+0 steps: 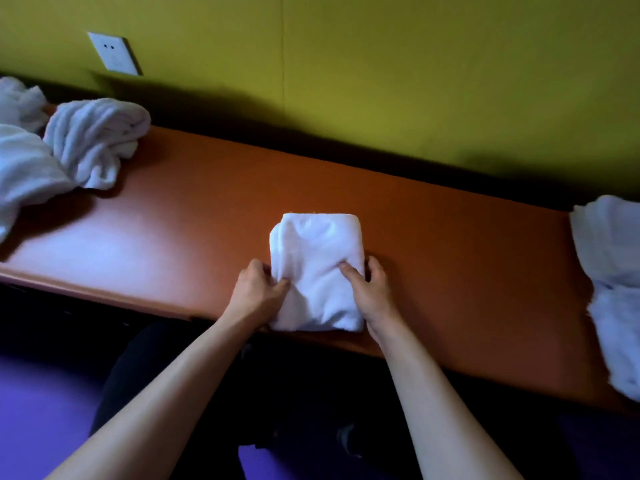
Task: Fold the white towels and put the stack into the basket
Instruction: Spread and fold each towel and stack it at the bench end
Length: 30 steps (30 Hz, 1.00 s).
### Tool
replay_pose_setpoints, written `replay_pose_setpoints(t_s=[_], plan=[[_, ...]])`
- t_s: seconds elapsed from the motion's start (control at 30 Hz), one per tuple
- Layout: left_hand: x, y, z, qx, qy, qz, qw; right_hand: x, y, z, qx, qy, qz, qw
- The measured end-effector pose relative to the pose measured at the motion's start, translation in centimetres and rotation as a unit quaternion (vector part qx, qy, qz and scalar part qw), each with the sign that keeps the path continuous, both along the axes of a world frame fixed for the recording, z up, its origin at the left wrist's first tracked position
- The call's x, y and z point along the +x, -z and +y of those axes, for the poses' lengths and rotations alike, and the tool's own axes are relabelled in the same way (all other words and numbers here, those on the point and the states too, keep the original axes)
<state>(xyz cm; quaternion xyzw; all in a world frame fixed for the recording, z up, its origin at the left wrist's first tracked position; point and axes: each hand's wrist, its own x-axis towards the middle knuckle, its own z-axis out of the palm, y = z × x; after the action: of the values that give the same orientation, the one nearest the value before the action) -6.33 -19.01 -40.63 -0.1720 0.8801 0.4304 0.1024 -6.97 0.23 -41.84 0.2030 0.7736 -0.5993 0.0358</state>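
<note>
White terry, folded (317, 271) into a thick packet, lying at the near edge of the orange-brown counter (194, 216), long axis running twelve to six.

Gripped on both flanks: left hand (258, 289) at eight o'clock of the packet, thumb on top, fingers tucked at its side; right hand (369, 289) at four o'clock, thumb pressed on top, fingers curled round the edge. Equally near, both. Likely ready for lifting aside. Unfolded towels (93, 140) heaped at ten o'clock, well apart; more white towelling (613, 282) at three o'clock. No basket in view.
</note>
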Motion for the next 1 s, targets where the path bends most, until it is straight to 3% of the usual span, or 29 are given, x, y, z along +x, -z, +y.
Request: replay_pose_setpoints(t_s=[0.2,0.4,0.6,0.7,0.83,1.0], plan=[[1.0,-1.1,7.9,0.059,0.018,-0.029,0.998,2.4,-1.3,7.1,-0.010,0.067,0.032,0.997],[2.1,-3.0,16.0,0.214,0.030,-0.108,0.970,5.7,-3.5,16.0,-0.017,0.109,0.036,0.993],[3.7,-5.0,25.0,0.259,0.091,-0.055,0.960,9.7,-6.4,25.4,0.033,0.144,0.032,0.988],[4.5,-6.6,29.6,0.325,0.121,-0.087,0.934,11.3,-7.9,30.1,0.083,0.173,0.053,0.980],[4.8,-8.4,35.4,0.348,0.165,-0.099,0.918,13.1,-9.9,35.6,0.039,0.201,0.069,0.976],[3.1,-10.0,42.1,0.329,0.216,-0.012,0.919,12.8,-11.4,42.4,0.055,0.226,0.096,0.968]])
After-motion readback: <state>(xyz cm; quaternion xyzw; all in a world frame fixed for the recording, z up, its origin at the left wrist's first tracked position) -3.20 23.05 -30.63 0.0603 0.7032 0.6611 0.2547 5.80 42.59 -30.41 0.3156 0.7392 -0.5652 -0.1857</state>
